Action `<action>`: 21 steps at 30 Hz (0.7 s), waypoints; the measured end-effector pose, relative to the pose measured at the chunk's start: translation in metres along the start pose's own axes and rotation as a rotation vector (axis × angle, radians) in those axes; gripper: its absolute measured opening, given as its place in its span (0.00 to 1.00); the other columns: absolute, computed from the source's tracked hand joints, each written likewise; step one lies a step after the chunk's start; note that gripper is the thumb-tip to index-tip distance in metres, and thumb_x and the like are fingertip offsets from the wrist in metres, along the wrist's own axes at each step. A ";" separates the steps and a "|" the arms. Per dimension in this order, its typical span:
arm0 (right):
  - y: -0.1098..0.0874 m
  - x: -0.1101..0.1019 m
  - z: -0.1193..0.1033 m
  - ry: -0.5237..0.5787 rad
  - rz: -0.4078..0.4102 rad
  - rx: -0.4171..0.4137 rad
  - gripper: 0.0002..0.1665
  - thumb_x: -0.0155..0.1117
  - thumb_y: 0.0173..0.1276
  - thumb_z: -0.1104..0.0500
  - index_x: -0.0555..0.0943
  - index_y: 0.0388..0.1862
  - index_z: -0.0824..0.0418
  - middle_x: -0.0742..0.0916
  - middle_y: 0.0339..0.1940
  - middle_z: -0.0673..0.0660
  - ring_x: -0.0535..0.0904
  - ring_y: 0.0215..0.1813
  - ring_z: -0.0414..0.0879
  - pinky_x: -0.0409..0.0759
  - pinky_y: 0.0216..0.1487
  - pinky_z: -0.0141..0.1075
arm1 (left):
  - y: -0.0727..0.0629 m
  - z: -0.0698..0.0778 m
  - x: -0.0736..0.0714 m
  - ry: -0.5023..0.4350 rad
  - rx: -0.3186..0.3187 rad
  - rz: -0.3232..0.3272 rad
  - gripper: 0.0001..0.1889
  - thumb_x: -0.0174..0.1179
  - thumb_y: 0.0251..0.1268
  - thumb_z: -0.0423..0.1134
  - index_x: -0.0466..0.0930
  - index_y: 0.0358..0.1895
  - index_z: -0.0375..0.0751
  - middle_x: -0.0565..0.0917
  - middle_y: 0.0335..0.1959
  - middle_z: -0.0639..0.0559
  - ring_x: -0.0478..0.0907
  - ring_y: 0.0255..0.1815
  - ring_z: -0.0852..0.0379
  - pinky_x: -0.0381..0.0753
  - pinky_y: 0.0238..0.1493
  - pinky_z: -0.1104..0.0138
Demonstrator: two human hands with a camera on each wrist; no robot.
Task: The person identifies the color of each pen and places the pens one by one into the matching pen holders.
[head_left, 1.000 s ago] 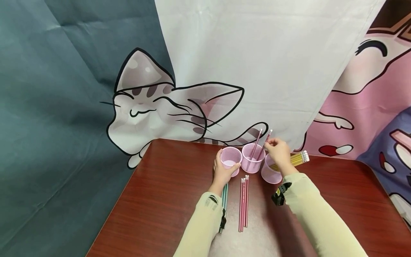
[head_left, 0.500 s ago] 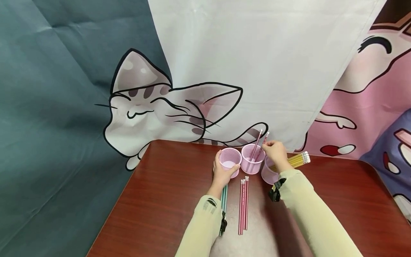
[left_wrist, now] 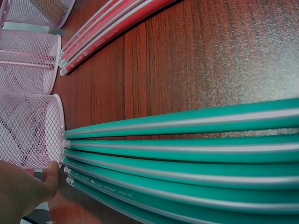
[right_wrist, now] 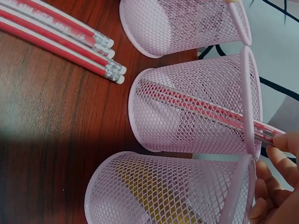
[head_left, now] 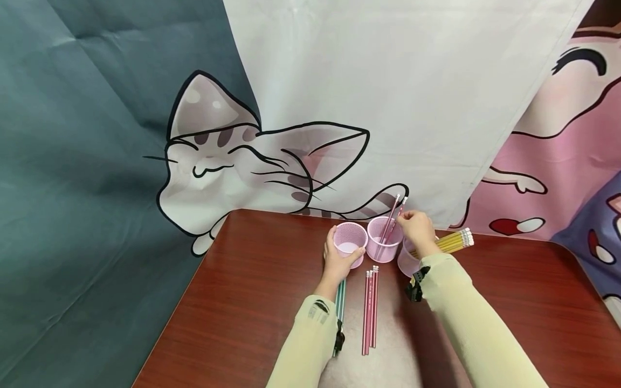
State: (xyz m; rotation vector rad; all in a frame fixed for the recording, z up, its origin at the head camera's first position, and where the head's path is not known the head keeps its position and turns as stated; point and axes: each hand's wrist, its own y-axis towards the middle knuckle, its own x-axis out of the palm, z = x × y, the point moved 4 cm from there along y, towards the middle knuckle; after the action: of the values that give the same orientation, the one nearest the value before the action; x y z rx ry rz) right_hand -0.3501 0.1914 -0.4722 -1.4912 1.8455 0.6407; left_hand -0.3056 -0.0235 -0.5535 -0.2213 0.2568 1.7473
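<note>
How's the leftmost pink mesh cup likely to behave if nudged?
Likely light for its size: the leftmost cup has mesh walls and no pencils visible inside. Probably fairly stiff: its rim looks round in the grip of the left hand. Might slide or tip if pushed high once released: it stands upright with no visible load.

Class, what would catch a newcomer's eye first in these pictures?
Probably the big striped cartoon cat printed on the cloth backdrop behind the reddish brown table. Next, three pink round mesh cups near the table's far edge. In the head view, slim yellow pencils lean out of the rightmost cup.
</note>
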 end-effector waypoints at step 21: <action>-0.004 0.003 -0.008 0.033 -0.044 -0.148 0.21 0.55 0.65 0.56 0.78 0.53 0.65 0.83 0.47 0.64 0.64 0.49 0.62 0.61 0.51 0.51 | 0.001 -0.002 0.001 0.005 0.001 -0.006 0.50 0.75 0.39 0.50 0.53 0.68 0.64 0.63 0.65 0.49 0.60 0.63 0.48 0.60 0.61 0.52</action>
State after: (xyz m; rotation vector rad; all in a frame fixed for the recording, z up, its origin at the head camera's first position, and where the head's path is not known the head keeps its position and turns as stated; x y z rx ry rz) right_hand -0.3480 0.1830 -0.4692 -1.6424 1.8175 0.7499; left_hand -0.3071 -0.0237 -0.5554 -0.2254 0.2606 1.7413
